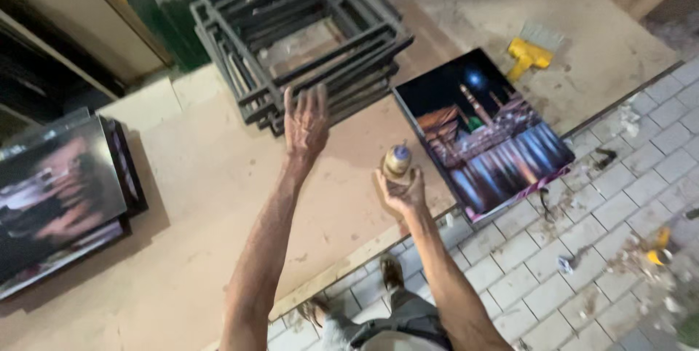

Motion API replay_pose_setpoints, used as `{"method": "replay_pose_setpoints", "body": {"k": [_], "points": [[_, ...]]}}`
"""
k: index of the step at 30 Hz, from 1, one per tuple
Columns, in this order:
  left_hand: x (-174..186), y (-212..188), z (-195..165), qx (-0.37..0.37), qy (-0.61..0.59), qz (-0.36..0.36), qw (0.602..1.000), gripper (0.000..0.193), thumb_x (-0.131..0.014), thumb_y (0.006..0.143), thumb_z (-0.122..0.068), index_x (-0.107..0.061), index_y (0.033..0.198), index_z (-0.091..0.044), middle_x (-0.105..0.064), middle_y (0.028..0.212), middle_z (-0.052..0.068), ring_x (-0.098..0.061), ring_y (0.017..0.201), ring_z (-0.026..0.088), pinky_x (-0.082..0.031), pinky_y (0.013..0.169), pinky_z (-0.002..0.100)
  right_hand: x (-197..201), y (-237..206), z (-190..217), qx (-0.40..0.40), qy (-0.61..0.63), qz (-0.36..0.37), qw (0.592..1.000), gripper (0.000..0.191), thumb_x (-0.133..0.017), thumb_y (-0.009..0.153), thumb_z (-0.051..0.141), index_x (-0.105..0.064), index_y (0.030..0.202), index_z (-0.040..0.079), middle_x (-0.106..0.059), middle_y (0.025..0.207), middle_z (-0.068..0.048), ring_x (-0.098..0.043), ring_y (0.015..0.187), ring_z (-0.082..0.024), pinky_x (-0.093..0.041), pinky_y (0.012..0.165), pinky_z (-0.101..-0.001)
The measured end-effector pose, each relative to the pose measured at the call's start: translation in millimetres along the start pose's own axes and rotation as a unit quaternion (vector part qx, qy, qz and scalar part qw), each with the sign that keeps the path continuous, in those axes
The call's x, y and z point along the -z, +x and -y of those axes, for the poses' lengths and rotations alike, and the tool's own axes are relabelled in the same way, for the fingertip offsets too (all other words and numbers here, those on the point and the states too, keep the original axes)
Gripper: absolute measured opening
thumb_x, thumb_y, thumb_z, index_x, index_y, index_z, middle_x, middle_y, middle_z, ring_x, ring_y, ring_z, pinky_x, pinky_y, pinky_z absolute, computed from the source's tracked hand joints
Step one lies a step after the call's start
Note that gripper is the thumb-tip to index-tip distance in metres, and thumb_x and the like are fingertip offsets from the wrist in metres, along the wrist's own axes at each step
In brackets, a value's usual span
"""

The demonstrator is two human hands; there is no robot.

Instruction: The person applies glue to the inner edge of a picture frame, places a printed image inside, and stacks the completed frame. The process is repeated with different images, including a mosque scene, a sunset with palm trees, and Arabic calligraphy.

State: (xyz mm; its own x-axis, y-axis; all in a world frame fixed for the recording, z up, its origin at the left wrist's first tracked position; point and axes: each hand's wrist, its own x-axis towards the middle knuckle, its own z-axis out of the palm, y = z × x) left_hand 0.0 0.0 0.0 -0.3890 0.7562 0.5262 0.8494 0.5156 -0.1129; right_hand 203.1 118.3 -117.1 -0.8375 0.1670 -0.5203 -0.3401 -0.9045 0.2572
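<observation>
My left hand (305, 124) is stretched out over the brown worktable (211, 176), fingers spread, its tips at the near edge of a stack of dark grey picture frames (302, 30). It holds nothing. My right hand (400, 189) grips a small brownish bottle (397, 161) with a blue cap, held upright above the table's front edge. Just to the right of that hand lies a stack of printed night-scene pictures (484, 132) showing lit buildings and water.
A yellow-handled scraper (527, 54) lies on the table behind the pictures. A pile of dark glossy prints (58, 198) sits at the far left. Grey paving (582, 249) with scattered scraps and debris runs below the table edge; my shoes show beside it.
</observation>
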Motion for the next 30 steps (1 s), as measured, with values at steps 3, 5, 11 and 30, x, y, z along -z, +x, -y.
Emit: {"method": "replay_pose_setpoints", "body": {"k": [3,5,11,30], "points": [[13.7,23.2,-16.4,0.047,0.012,0.083,0.995,0.050,-0.059,0.089,-0.002,-0.053,0.139,0.006,-0.066,0.113,0.023,-0.065,0.107,0.038,-0.039,0.113,0.056,-14.9,-2.3,12.3,-0.005,-0.011,-0.028,1.000,0.061,-0.070,0.078,0.054,-0.072,0.116,0.006,-0.073,0.114,-0.016,-0.070,0.106,-0.037,-0.062,0.089,-0.0448],[24.9,32.3,-14.7,0.041,0.014,0.056,0.997,0.045,-0.058,0.082,0.002,-0.058,0.127,0.002,-0.068,0.111,0.022,-0.067,0.106,0.036,-0.040,0.112,0.055,-26.5,-2.5,15.2,-0.020,0.007,-0.015,1.000,0.057,-0.075,0.078,0.049,-0.073,0.116,0.007,-0.075,0.112,-0.015,-0.070,0.106,-0.036,-0.063,0.089,-0.0434],[115.0,-3.1,5.0,0.042,-0.049,-0.123,0.990,0.032,-0.063,0.092,0.004,-0.062,0.124,0.001,-0.069,0.102,0.020,-0.068,0.098,0.037,-0.050,0.104,0.054,-20.8,-14.2,30.1,-0.089,-0.008,0.077,0.993,0.053,-0.087,0.066,0.035,-0.075,0.109,0.006,-0.077,0.105,-0.012,-0.071,0.103,-0.032,-0.063,0.089,-0.0440],[189.3,-555.2,50.5,0.670,-0.459,-0.288,0.507,0.033,-0.050,0.114,-0.038,-0.059,0.101,-0.009,-0.045,0.068,-0.001,-0.045,0.056,0.010,-0.049,0.049,0.031,22.8,-100.3,199.0,0.103,-0.332,0.253,0.903,0.073,-0.088,0.078,0.034,-0.052,0.136,0.007,-0.065,0.119,-0.002,-0.065,0.108,-0.013,-0.056,0.065,-0.0162]]}}
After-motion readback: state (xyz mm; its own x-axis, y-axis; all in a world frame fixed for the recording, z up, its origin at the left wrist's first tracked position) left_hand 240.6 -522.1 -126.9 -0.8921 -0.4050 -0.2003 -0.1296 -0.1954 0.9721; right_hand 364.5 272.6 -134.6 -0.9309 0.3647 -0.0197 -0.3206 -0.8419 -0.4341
